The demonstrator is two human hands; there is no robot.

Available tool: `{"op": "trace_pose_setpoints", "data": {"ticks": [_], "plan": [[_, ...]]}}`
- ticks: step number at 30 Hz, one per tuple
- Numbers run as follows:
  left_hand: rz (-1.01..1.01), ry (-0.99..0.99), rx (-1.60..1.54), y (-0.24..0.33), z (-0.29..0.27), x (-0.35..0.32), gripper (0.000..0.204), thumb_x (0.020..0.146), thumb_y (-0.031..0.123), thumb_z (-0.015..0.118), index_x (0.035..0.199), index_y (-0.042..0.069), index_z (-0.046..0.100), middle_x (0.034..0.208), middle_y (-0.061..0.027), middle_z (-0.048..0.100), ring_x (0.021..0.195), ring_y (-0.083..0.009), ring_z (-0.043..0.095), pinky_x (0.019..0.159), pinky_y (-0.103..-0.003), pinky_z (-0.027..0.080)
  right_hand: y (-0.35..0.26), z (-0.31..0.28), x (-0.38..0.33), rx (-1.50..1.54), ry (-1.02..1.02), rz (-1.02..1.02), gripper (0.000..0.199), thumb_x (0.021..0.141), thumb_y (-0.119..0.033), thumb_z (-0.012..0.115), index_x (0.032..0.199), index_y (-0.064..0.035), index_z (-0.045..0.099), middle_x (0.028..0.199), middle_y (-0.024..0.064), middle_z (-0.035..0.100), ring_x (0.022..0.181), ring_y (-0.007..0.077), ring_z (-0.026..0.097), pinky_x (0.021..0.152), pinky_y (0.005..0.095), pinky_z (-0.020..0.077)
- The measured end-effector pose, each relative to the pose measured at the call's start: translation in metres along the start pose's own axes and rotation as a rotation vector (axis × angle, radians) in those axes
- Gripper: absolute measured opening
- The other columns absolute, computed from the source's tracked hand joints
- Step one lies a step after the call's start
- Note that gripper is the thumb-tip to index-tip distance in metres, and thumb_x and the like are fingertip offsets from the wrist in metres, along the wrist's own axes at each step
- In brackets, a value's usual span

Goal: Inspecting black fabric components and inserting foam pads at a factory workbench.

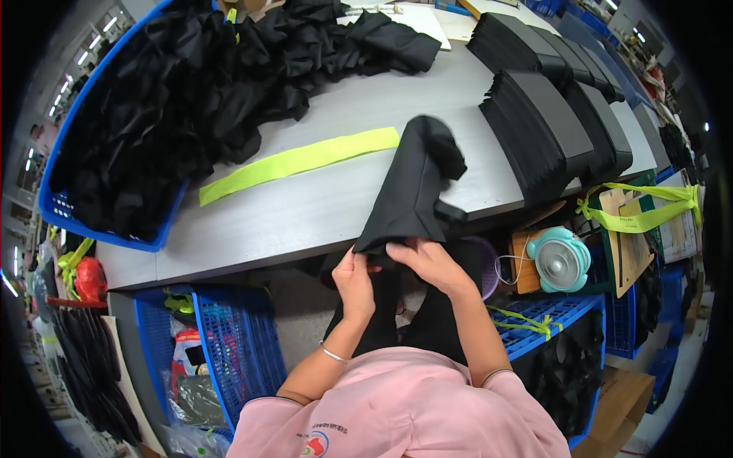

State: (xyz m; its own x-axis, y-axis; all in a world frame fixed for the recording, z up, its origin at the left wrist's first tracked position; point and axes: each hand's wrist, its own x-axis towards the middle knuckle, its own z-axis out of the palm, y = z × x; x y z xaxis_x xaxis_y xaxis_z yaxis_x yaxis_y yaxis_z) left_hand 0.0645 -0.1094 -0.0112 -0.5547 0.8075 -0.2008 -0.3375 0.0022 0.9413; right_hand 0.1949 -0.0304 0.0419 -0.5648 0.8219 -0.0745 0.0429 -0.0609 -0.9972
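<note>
A black fabric piece (405, 195) hangs between my two hands over the near table edge, its upper end folded over and slightly blurred. My left hand (354, 284) pinches its lower left corner, fingers closed. My right hand (431, 263) grips the lower edge just beside it, with the thumb on the cloth and the other fingers partly hidden behind it. Just beyond the cloth, a neon yellow fabric strip (298, 164) lies flat on the grey table (351, 103).
Crumpled black cloth (153, 114) overflows a blue basket (156, 243) at left. Neat stacks of black pieces (534, 126) stand at right. A turquoise fan (559, 259) sits below them. Blue crates (237, 336) flank my legs, one holding black cloth (561, 359).
</note>
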Motion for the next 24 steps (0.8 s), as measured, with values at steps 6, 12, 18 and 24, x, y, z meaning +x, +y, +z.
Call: {"op": "trace_pose_setpoints", "data": {"ticks": [6,12,18,24], "plan": [[-0.216,-0.133,-0.149,-0.037,0.01,-0.006,0.027,0.098,0.008,0.046,0.109,-0.001,0.068,0.084,-0.0008,0.065,0.073,-0.0085,0.06,0.065,-0.025,0.051,0.041,0.024,0.011,-1.129,0.267,0.002,0.034,0.081,-0.006,0.058,0.113,0.0039,0.062,0.12,0.0248,0.056,0.113,0.045,0.052,0.107,0.048,0.0381],[-0.312,-0.214,-0.194,-0.035,0.007,-0.002,0.02,0.099,0.01,0.047,0.093,0.003,0.065,0.084,-0.0012,0.065,0.073,-0.0075,0.058,0.068,-0.026,0.048,0.023,0.043,0.008,-1.268,0.337,-0.161,0.045,0.074,-0.007,0.062,0.119,0.002,0.061,0.119,0.0253,0.053,0.115,0.0445,0.05,0.107,0.0546,0.0357],[-0.466,-0.261,-0.238,-0.074,-0.009,0.012,0.016,0.096,0.011,0.052,0.097,0.001,0.064,0.091,-0.0026,0.066,0.081,-0.0101,0.06,0.072,-0.028,0.05,0.035,0.036,0.022,-0.962,0.083,0.244,0.033,0.074,-0.006,0.062,0.107,-0.0009,0.063,0.104,0.0186,0.062,0.103,0.0412,0.059,0.094,0.0507,0.0459],[-0.392,-0.284,-0.313,-0.01,0.026,0.006,0.024,0.099,0.02,0.052,0.093,0.004,0.068,0.089,-0.0009,0.067,0.076,-0.0092,0.061,0.064,-0.026,0.048,0.043,0.043,0.005,-1.315,0.428,-0.386,0.018,0.08,-0.016,0.066,0.093,-0.0043,0.069,0.094,0.0153,0.066,0.089,0.0371,0.065,0.077,0.0516,0.0506]]}}
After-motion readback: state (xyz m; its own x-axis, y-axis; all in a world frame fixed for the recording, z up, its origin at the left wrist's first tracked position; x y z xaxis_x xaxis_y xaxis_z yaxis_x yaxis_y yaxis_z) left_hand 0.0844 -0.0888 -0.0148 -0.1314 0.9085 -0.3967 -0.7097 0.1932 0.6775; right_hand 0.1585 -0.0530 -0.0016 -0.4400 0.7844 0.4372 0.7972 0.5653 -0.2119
